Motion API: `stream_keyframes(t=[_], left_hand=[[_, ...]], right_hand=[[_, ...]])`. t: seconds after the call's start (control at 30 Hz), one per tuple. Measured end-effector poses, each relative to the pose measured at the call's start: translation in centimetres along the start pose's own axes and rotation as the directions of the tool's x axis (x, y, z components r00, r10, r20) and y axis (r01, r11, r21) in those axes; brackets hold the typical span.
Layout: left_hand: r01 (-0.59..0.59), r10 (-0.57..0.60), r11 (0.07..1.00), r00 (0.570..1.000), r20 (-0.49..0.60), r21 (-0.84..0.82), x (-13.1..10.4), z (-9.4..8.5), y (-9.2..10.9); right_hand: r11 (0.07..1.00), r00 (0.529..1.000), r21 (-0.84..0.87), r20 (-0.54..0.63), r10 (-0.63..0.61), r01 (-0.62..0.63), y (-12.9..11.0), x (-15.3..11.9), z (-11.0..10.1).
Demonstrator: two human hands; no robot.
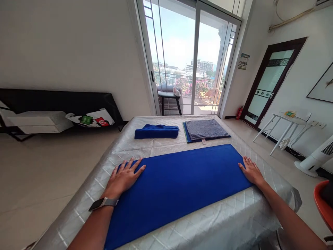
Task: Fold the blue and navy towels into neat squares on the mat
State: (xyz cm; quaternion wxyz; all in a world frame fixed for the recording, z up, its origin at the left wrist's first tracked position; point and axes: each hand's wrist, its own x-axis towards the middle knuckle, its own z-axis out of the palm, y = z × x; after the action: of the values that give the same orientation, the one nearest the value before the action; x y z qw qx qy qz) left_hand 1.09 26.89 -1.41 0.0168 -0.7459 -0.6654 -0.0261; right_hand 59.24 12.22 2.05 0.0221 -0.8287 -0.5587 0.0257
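A long blue towel (179,180) lies flat and smooth across the near part of the bed. My left hand (125,175) rests palm down on its left end, fingers spread, holding nothing. At the opposite end, my right hand (250,170) lies flat at the towel's right edge with its fingers stretched out. Beyond it, a folded blue towel (156,132) sits at the back left of the bed. To the right of that is a stack of folded towels, with a grey towel (206,129) on top and a small white tag at its front edge.
The bed (151,149) has a silvery quilted cover. A black bench (57,100) stands along the left wall. On the right are a white stool (288,118), a white tower appliance (318,156) and a red chair (322,201). Behind the bed is a sliding glass door (177,45).
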Motion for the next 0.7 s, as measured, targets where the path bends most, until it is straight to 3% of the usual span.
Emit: stream_keyframes(t=[0.1,0.23,0.43,0.57,0.7], left_hand=[[0.026,-0.025,0.999,0.999,0.032,-0.025,-0.1,-0.8,0.7],[0.047,-0.045,0.999,0.997,0.055,-0.026,-0.3,-1.9,1.5],[0.019,-0.019,1.0,0.999,0.037,-0.003,-0.4,-2.0,1.7],[-0.003,0.002,0.999,1.0,0.016,0.047,-0.4,-1.3,1.1],[-0.046,0.044,0.99,0.999,0.021,0.134,-0.6,-1.3,0.8]], right_hand=[[1.0,1.0,-0.002,-0.028,0.006,-0.006,-0.3,-0.1,-0.3],[0.999,0.988,-0.045,-0.151,0.01,-0.017,-0.3,-0.7,-1.0],[0.979,0.938,-0.093,-0.315,0.145,-0.183,2.2,-4.7,-1.7],[0.972,0.925,-0.016,-0.312,0.217,-0.233,3.6,-7.2,-1.1],[0.966,0.93,0.112,-0.263,0.257,-0.235,3.6,-7.8,-0.7]])
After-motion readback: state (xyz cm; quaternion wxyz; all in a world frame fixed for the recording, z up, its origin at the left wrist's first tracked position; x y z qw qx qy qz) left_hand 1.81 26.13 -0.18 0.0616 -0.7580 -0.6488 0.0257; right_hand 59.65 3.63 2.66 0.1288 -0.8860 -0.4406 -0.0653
